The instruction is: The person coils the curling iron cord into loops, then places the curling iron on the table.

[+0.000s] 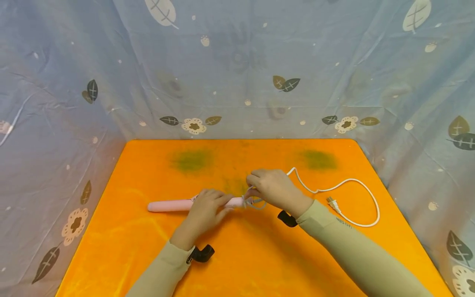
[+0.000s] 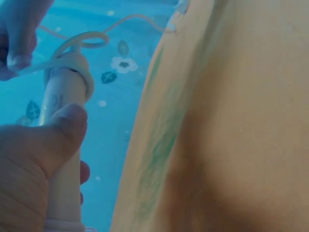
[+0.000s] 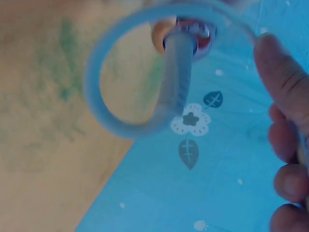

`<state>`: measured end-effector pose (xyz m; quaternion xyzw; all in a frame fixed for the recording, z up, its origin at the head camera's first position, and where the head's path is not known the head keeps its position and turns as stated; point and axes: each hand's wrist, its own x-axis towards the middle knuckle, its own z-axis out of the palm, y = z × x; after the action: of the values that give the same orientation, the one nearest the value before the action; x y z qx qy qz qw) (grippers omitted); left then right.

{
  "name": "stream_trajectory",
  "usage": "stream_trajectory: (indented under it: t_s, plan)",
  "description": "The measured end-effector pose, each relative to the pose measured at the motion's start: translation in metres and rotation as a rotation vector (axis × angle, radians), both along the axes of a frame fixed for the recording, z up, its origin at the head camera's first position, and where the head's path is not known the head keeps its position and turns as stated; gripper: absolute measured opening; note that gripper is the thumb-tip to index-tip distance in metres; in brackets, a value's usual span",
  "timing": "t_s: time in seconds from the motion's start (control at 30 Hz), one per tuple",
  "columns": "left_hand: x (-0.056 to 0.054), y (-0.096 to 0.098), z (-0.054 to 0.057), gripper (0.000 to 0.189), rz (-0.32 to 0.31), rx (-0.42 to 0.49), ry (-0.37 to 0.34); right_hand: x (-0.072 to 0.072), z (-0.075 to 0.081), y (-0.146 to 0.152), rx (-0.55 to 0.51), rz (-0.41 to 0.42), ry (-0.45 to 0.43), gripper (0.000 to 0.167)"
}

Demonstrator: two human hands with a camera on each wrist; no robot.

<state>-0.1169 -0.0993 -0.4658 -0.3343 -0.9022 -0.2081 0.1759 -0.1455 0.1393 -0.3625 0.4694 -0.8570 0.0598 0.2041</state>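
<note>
A pink hair iron point(image 1: 168, 206) lies across the orange table, its cord end toward the right. My left hand point(image 1: 208, 210) grips its handle, with the thumb along the top in the left wrist view, just below the buttons on the handle point(image 2: 60, 102). Around the handle's end passes a turn of white cord point(image 2: 84, 79). My right hand point(image 1: 276, 189) pinches the cord beside that end. In the right wrist view, the cord makes a wide loop point(image 3: 94, 82) from the ribbed sleeve point(image 3: 177, 77) to my right thumb and fingers.
The rest of the cord point(image 1: 376, 206) curves over the right side of the orange table point(image 1: 259, 264), ending in a two-pin plug point(image 1: 333, 203). Patterned grey-blue cloth point(image 1: 237, 62) hangs behind the table and on both sides. Black wrist mounts point(image 1: 203, 253) show by both cuffs.
</note>
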Motion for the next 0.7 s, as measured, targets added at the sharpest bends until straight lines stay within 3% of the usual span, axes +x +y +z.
stream_trajectory:
  t_s: [0.2,0.33,0.5,0.7]
  plan:
    - [0.004,0.005,0.001,0.035,-0.051,-0.013,-0.001,-0.006,0.004,0.003,-0.002,0.043,0.014,0.030]
    - [0.006,0.004,0.001,0.036,-0.063,-0.004,0.022,-0.013,0.006,0.006,-0.044,-0.005,-0.043,0.028]
    - [0.007,0.001,0.001,0.037,-0.087,0.033,0.080,-0.025,0.004,0.012,-0.116,-0.056,-0.140,0.025]
    - [0.007,0.000,0.004,0.039,-0.101,0.047,0.110,-0.035,-0.011,0.015,-0.155,-0.123,-0.346,0.017]
